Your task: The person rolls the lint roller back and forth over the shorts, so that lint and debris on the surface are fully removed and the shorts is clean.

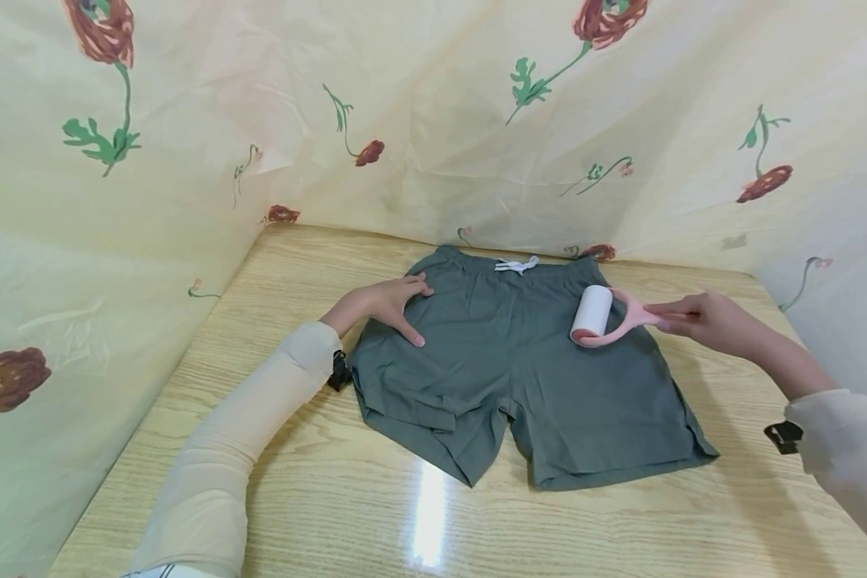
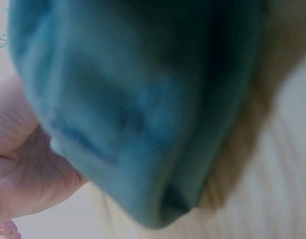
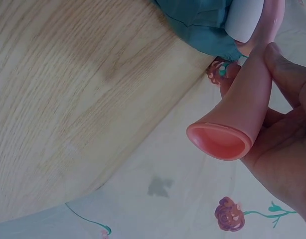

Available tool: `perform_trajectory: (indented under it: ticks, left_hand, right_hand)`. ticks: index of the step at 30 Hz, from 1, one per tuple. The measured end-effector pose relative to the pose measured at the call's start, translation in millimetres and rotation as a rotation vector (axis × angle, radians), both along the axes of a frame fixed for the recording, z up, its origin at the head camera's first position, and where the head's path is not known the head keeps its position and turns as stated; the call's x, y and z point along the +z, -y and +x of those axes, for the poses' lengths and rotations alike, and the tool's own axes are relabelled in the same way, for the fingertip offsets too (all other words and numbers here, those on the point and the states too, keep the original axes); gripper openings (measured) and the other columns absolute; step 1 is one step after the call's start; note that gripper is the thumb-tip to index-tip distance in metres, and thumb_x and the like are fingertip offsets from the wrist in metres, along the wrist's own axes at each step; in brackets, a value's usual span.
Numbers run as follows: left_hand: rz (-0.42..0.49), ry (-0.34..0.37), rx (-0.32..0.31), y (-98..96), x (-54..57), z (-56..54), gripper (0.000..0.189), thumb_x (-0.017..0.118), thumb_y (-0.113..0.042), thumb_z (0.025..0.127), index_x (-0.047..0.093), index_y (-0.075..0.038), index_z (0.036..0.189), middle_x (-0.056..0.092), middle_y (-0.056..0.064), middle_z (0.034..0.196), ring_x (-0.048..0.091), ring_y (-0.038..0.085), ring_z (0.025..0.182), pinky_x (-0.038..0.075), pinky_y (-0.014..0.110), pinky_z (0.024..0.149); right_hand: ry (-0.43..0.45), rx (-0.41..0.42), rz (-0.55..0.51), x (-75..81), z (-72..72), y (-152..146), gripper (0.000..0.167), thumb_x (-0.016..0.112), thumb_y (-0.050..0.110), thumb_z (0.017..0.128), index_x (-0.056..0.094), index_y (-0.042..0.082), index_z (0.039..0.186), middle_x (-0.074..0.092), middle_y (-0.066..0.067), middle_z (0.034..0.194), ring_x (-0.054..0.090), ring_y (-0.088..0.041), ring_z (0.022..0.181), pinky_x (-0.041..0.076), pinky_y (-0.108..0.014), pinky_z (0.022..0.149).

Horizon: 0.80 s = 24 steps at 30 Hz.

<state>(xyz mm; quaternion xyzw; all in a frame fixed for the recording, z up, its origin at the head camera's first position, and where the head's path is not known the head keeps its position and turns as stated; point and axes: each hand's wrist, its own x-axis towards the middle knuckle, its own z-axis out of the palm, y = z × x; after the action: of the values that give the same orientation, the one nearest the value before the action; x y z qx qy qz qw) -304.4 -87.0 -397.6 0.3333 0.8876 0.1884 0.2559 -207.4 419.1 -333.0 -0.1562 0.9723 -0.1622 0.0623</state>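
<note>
Grey-green drawstring shorts [image 1: 470, 345] lie spread on a wooden table, their waistband at the far side and a white drawstring [image 1: 516, 265] tied at its middle. My left hand [image 1: 390, 303] rests on the left side of the shorts, thumb spread away from the fingers. In the left wrist view, blurred cloth [image 2: 128, 104] covers much of that hand. My right hand [image 1: 715, 321] grips the pink handle [image 3: 237, 104] of a lint roller. Its white roll [image 1: 591, 313] lies against the upper right side of the shorts.
The wooden table [image 1: 318, 514] bears a bright light reflection near its front. A cream cloth with printed flowers [image 1: 433, 144] hangs along the table's back and sides. The left leg's hem is partly folded over.
</note>
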Motion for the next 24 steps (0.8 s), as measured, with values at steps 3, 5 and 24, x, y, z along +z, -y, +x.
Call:
perform_trajectory:
  ticks: [3, 5, 24]
  left_hand:
    - [0.002, 0.000, 0.000, 0.1, -0.7, 0.0, 0.100, 0.082, -0.042, 0.086, 0.026, -0.009, 0.162, -0.004, 0.015, 0.173, 0.005, 0.035, 0.160, 0.020, 0.050, 0.128]
    - [0.004, -0.003, -0.001, 0.3, -0.7, -0.1, 0.099, 0.082, -0.042, 0.086, 0.027, -0.008, 0.162, -0.003, 0.015, 0.173, 0.005, 0.035, 0.160, 0.020, 0.050, 0.128]
    - [0.022, -0.004, 0.000, 1.9, -1.5, -0.9, 0.099, 0.082, -0.040, 0.086, 0.026, -0.008, 0.162, -0.003, 0.016, 0.172, 0.005, 0.035, 0.160, 0.020, 0.051, 0.128]
  right_hand:
    - [-0.006, 0.002, -0.005, -0.9, 1.4, -1, 0.038, 0.070, 0.017, 0.098, 0.067, 0.000, 0.132, 0.050, 0.000, 0.053, 0.025, -0.005, 0.046, 0.031, -0.026, 0.045]
    - [-0.010, -0.001, -0.008, -0.9, 2.5, -1, 0.037, 0.069, 0.016, 0.098, 0.068, 0.000, 0.132, 0.050, 0.000, 0.053, 0.025, -0.005, 0.046, 0.031, -0.026, 0.045]
    - [-0.046, 0.006, 0.001, 0.8, 13.3, -6, 0.036, 0.071, 0.011, 0.096, 0.068, -0.002, 0.130, 0.054, 0.004, 0.055, 0.025, -0.004, 0.047, 0.030, -0.025, 0.045]
